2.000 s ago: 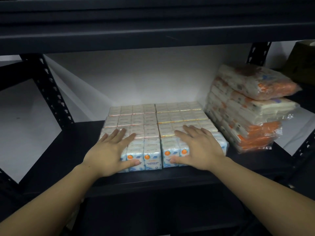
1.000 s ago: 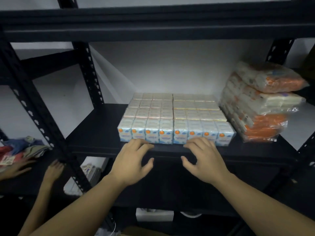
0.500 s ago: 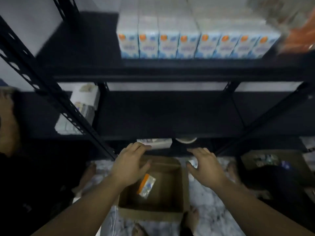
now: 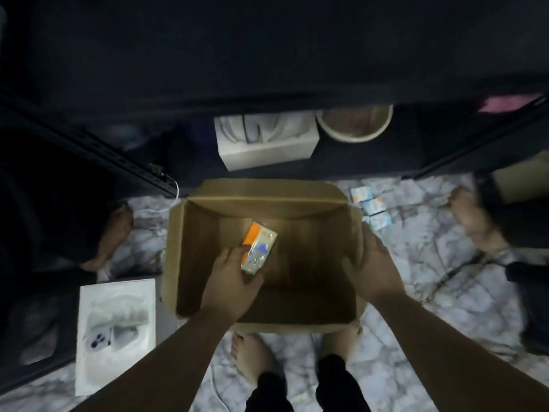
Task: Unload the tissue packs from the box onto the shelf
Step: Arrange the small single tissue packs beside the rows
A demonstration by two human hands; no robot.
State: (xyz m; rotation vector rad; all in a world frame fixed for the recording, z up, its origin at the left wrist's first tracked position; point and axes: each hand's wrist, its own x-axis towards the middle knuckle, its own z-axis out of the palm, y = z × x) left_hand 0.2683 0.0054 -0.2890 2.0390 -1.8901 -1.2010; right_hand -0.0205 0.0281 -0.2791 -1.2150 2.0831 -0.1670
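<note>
While L hand (image 4: 230, 281) pinches tissue pack (image 4: 259, 247) in box (image 4: 175, 248), R hand (image 4: 370, 267) seemingly rests flat on box wall.

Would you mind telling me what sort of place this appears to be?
Probably a small storeroom or stockroom: dark metal shelving overhead, an open cardboard box on the marbled floor, and loose tissue packs beside it.

I see left hand (image 4: 231, 281) gripping tissue pack (image 4: 259, 248) inside box (image 4: 175, 248); right hand (image 4: 371, 269) flat against box's right wall.
</note>
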